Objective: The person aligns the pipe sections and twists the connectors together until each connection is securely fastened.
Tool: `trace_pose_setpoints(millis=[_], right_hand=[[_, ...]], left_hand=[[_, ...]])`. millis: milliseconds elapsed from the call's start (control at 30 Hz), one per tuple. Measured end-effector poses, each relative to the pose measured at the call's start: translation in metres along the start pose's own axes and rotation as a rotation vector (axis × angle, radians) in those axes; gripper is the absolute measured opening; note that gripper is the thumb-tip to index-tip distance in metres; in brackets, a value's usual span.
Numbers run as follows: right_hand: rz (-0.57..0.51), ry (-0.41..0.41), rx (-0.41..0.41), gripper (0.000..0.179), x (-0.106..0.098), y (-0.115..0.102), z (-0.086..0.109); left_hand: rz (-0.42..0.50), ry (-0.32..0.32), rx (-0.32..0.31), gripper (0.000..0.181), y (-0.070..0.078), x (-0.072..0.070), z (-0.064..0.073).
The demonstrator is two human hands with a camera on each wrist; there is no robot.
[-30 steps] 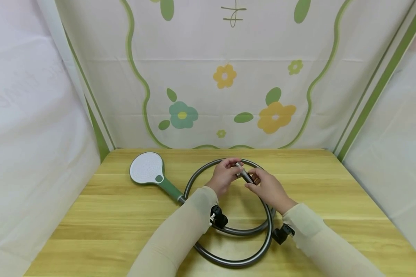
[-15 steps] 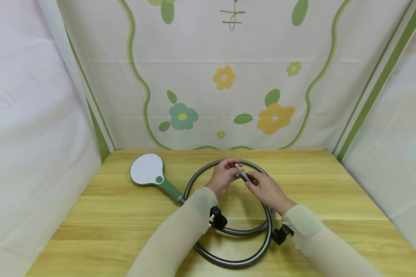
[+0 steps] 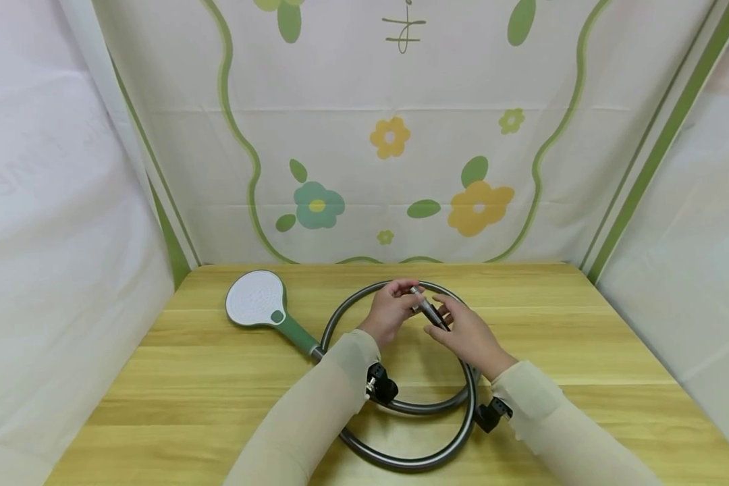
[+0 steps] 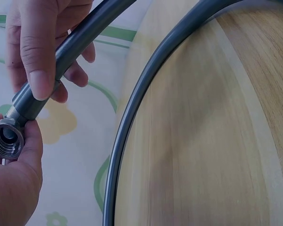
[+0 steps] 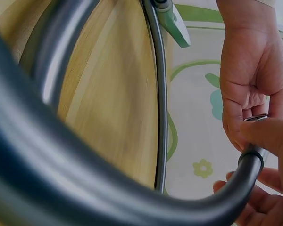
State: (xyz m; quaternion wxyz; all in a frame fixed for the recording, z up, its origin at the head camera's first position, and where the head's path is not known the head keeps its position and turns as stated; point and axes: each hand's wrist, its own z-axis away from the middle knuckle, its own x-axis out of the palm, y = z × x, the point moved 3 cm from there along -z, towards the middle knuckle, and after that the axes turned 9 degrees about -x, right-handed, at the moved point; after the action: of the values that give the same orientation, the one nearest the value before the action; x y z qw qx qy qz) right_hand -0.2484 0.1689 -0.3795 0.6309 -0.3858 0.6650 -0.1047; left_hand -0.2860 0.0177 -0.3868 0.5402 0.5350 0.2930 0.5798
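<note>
A grey shower hose (image 3: 414, 464) lies looped on the table, its near end raised between both hands. My left hand (image 3: 391, 312) pinches the silver threaded nut (image 4: 8, 140) at that end; the nut's open mouth shows in the left wrist view. Just behind it, my right hand (image 3: 475, 341) holds the hose's end collar (image 4: 28, 101), thumb on top and fingertips loosely behind. At the other end of the hose is a green shower head (image 3: 255, 298) with a white spray face, lying face up at the left.
The wooden table (image 3: 176, 378) is bounded by a flower-printed cloth (image 3: 340, 148) at the back and pale cloth at both sides. A hose loop passes under my left forearm (image 3: 316, 405).
The right hand's fingers have loosened and spread a little around the hose end, its thumb shifting slightly. The left hand keeps its pinch on the nut. The shower head has not moved.
</note>
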Motion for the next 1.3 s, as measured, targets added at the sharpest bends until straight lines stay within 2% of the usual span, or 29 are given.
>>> trace_pose_setpoints(millis=[100,333,500,800,1133,1300], right_hand=[[0.026,0.018,0.009,0.059,-0.0011,-0.0004,0.0008],[0.056,0.041,-0.029,0.036,-0.0032,-0.0044,0.0019],[0.079,0.052,-0.057,0.03,-0.0053,-0.0063,0.0013],[0.061,0.021,-0.077,0.028,-0.0035,-0.0061,0.0002],[-0.022,-0.053,-0.067,0.028,-0.0001,-0.0032,0.0007],[-0.024,-0.038,-0.038,0.038,-0.0004,-0.0004,0.0031]], left_hand=[[0.003,0.002,-0.008,0.031,0.0002,0.0001,0.0002],[0.011,-0.002,0.002,0.031,0.0016,0.0006,0.0023],[0.005,-0.008,0.011,0.031,0.0033,0.0019,0.0029],[0.008,-0.006,0.008,0.03,0.0044,0.0021,0.0028],[0.02,-0.004,0.007,0.029,0.0002,0.0016,0.0031],[0.018,-0.008,0.003,0.03,-0.0012,0.0014,0.0028]])
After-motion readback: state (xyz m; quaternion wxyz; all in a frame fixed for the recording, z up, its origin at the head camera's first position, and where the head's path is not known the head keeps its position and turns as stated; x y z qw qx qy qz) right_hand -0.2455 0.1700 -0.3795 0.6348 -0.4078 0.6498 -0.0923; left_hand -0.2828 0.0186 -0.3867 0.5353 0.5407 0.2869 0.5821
